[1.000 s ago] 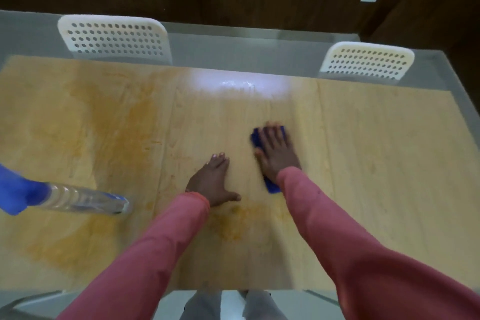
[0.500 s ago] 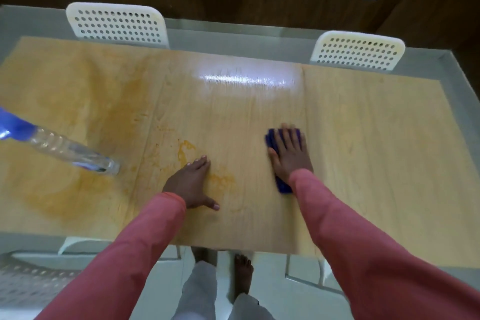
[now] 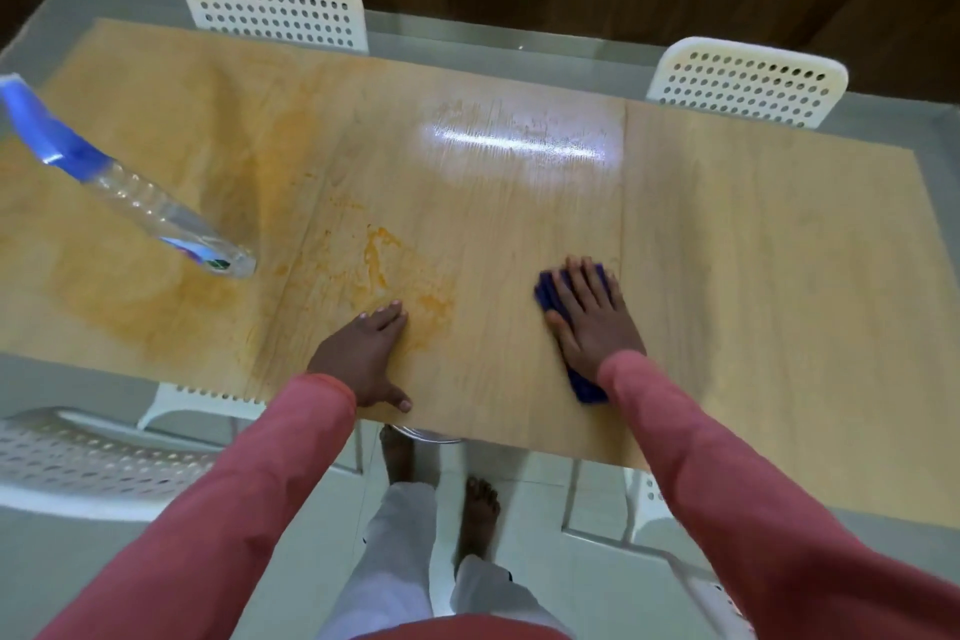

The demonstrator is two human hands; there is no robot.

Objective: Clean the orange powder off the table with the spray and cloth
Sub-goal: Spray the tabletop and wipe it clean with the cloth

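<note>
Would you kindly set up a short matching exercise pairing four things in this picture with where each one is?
Things:
1. spray bottle
2. blue cloth
3. left hand
4. white chairs

Places:
A. under the right hand
B. along the table's far side
C. standing on the orange smear, far left
D. flat on the table near its front edge

Pairs: 1-C, 2-A, 3-D, 4-B

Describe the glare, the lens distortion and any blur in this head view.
Head view: a bright white glare patch sits on the table top, far centre, beyond the right hand pressing the blue cloth; wide-angle distortion bows the table edges and makes the spray bottle appear to lean outward; the hands and the orange powder smear look reasonably sharp, the frame corners softer.
</note>
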